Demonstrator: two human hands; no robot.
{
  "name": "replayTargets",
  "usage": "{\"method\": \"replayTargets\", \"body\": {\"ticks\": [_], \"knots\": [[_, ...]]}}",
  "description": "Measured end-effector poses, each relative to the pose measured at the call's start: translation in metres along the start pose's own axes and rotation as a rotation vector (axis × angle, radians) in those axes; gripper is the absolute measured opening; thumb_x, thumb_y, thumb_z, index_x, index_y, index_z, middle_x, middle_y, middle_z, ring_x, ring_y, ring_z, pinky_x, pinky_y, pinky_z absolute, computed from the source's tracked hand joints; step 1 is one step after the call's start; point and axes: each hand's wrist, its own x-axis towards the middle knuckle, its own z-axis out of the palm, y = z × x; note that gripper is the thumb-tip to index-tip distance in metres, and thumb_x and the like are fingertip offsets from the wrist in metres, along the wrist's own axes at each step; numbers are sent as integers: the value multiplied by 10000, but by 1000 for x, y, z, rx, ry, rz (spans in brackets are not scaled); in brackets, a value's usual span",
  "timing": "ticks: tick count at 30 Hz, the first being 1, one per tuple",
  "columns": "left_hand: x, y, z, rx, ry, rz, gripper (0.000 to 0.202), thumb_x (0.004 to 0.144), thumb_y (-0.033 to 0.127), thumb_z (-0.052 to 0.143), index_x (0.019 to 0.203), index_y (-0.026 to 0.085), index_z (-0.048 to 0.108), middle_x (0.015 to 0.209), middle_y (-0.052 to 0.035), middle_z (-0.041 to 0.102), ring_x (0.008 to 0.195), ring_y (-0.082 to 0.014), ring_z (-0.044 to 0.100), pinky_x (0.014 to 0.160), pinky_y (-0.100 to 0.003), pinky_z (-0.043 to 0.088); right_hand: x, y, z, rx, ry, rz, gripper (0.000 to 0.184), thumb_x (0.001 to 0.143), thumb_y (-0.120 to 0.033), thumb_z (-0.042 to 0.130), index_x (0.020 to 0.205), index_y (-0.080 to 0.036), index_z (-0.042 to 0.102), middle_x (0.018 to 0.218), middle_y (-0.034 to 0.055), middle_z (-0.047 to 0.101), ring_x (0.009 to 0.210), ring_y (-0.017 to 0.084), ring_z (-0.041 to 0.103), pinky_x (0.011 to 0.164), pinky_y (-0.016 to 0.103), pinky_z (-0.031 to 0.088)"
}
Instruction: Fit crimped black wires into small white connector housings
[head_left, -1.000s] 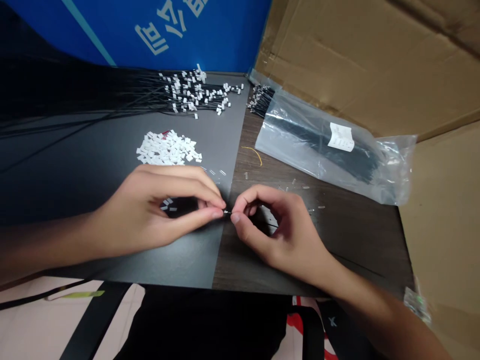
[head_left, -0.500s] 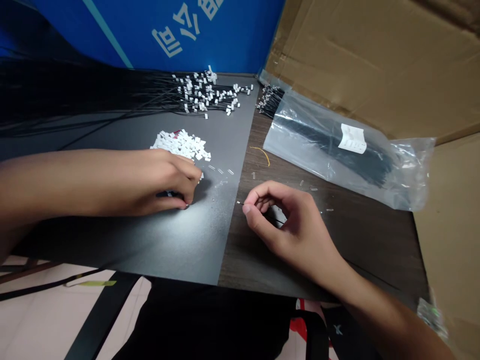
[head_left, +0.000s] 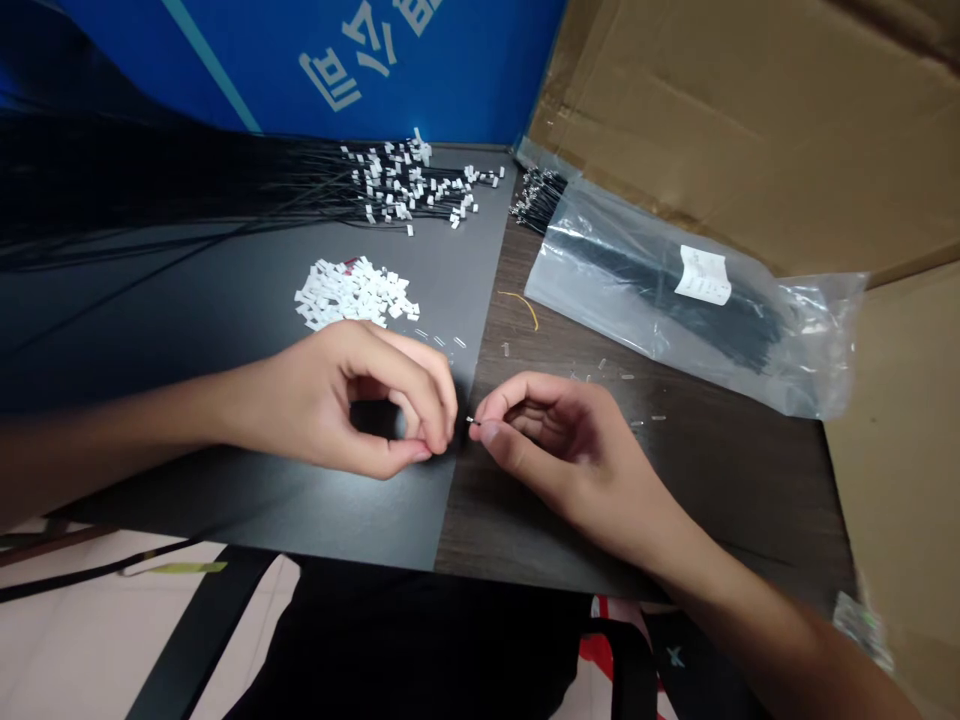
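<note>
My right hand (head_left: 566, 440) pinches a thin black wire (head_left: 475, 422) between thumb and forefinger, its small metal terminal sticking out toward the left. Facing it, a short gap away, my left hand (head_left: 375, 400) is closed in a pinch. Whatever lies between those fingertips is hidden. Behind the left hand lies a heap of small white connector housings (head_left: 360, 292) on the grey mat (head_left: 360, 515).
At the back left lies a bundle of black wires with white connectors (head_left: 409, 190). A clear plastic bag (head_left: 660, 285) of black wires with bare terminals rests at right. Tiny clear pieces (head_left: 627, 377) and a yellow strand (head_left: 523, 305) dot the table. Cardboard (head_left: 750, 110) stands behind.
My left hand has moved right and toward me, away from the white heap, and is now close to the wire's tip. My right hand stays nearly in place with the wire.
</note>
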Motion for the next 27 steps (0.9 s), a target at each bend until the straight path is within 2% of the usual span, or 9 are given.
{"method": "replayTargets", "body": {"ticks": [6,11,13,17,21,27], "knots": [[-3,-5,16,-153,213,-45,196,1067,66,1009,1010,252,991,1059,-70,987,911,-205,971,843,-216,796,2,7,1,90,4,-5,280,858,-166,1155,908,-212,883,974,30,884,936,186,800,902,283,649],[-8,3,23,-54,318,-14,339,1024,-98,932,1068,229,1008,1123,-53,1012,984,-157,978,930,-187,797,3,10,2,98,15,-52,295,803,-87,1140,840,-225,881,1036,28,901,949,178,803,909,276,662],[-9,5,24,20,349,14,355,1016,-107,929,1071,235,1009,1110,-37,1014,980,-146,974,934,-186,793,4,12,2,87,16,-76,299,791,-63,1128,831,-229,883,1058,28,907,988,187,830,938,279,670],[-10,6,25,125,350,41,309,1041,-33,964,1094,267,1016,1129,-4,1016,973,-137,975,923,-186,787,3,15,2,50,12,-117,290,811,2,1070,857,-231,904,1111,27,918,1023,176,852,975,263,671],[-10,3,26,183,356,60,275,1062,22,977,1100,291,1021,1133,-8,1013,950,-153,971,876,-215,790,1,15,1,36,14,-122,290,828,16,1044,875,-226,891,1129,32,927,1032,174,862,988,255,679],[-10,1,29,99,353,62,304,1053,-37,955,1132,252,1002,1122,-46,985,952,-177,960,856,-243,803,0,13,2,9,9,-100,260,873,-61,1063,870,-233,868,1159,53,941,1064,210,873,1020,306,702]]}}
